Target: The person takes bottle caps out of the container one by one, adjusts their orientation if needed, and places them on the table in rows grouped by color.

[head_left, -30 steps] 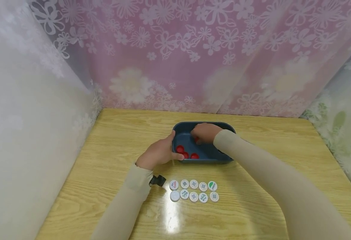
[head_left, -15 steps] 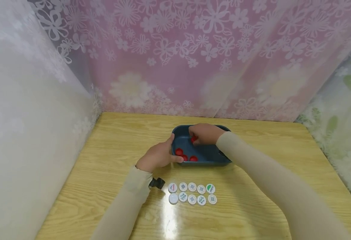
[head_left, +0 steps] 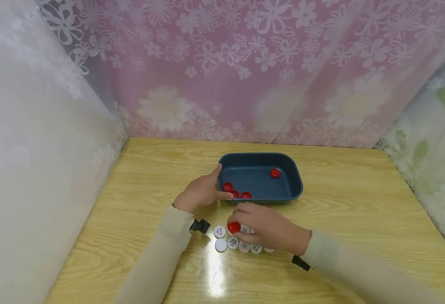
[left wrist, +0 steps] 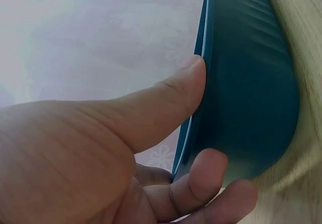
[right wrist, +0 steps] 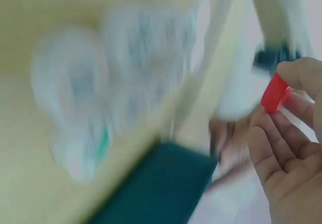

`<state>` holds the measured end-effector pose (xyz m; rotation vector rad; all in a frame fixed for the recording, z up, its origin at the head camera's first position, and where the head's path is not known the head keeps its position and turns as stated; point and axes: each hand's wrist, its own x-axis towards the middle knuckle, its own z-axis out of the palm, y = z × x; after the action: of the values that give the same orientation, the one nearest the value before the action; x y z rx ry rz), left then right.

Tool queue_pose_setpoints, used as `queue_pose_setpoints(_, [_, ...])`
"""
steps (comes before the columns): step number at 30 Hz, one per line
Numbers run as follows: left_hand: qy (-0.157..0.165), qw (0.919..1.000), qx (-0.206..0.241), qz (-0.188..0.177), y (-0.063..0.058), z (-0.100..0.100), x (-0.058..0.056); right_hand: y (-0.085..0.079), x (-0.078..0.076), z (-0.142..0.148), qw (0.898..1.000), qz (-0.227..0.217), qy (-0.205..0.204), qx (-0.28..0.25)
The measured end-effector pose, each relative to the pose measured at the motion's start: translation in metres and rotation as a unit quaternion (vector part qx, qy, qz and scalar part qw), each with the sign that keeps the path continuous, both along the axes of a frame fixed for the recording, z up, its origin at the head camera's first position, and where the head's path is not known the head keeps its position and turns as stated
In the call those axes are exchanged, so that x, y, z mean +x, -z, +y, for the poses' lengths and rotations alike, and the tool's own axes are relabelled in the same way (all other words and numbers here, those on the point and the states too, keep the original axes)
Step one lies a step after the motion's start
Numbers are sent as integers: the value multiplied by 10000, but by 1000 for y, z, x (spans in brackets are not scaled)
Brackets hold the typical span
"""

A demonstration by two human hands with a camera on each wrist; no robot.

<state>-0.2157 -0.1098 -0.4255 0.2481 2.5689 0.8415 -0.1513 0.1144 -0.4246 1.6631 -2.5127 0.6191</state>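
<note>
Right hand: pinches a red cap between thumb and fingers, a narrow grip; the right hand (head_left: 269, 228) is over the table's near part.
Held red cap (head_left: 233, 227): above the far row of white caps (head_left: 220, 245) – whether it touches them, I cannot tell.
White caps: two rows running left to right, on the near side of the tray, partly covered by the right hand; some bear printed marks.
Left hand: the left hand (head_left: 199, 192) grips the left end of the blue tray (head_left: 262, 185), thumb over the rim.
Tray contents: three red caps (head_left: 246, 195) in the near left corner – one more red cap (head_left: 275, 173) far right.
Table (head_left: 161, 160): pale wood grain, pink floral curtain (head_left: 207, 63) at its far edge.
</note>
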Motion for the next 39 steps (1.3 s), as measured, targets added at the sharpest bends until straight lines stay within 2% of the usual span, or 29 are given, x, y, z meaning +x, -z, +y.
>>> queue_pose_setpoints(5, [18,10000,-43,-18,0,3,0,21,42,-6,9961,713,-505,129])
queue_pose_setpoints(10, [29,10000,-68,22,-2,4,0,32,58,-12,9896,1156,-696,491])
queue_pose_setpoints(20, [4,9999,-127,-68,2,3,-1,47,61,-18,9774,1660,-817,1020])
queue_pose_setpoints(28, [73,9999,-106,-15,2,3,-4,45,56,-21,9804,1616,-515,1004])
queue_pose_setpoints(39, [34,9999,-156,-46,1,-1,-1,49,55,-28,9750,1791,-577,1179])
